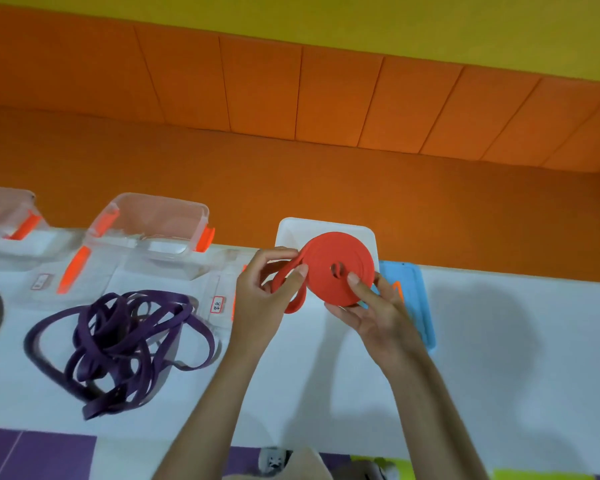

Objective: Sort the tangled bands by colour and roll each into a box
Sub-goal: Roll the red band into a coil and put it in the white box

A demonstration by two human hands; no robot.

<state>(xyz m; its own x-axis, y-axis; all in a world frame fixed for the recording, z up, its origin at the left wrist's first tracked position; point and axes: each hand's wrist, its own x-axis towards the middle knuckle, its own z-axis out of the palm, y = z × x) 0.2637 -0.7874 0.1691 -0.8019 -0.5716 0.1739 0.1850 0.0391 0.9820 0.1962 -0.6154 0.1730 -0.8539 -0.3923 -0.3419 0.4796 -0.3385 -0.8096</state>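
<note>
While the red band (340, 268) is held by the white box (291, 228) at 12 o'clock, unwinding is risked.
Coil is pinched by the right grip (371, 310), tail by the left grip (267, 299); tension could be lost.

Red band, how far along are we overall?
Colours look separated. The red band is almost fully coiled, right hand pinching the coil and left hand holding the loose tail, before the white box. Left: purple bands lie tangled; the clear box looks empty.
</note>
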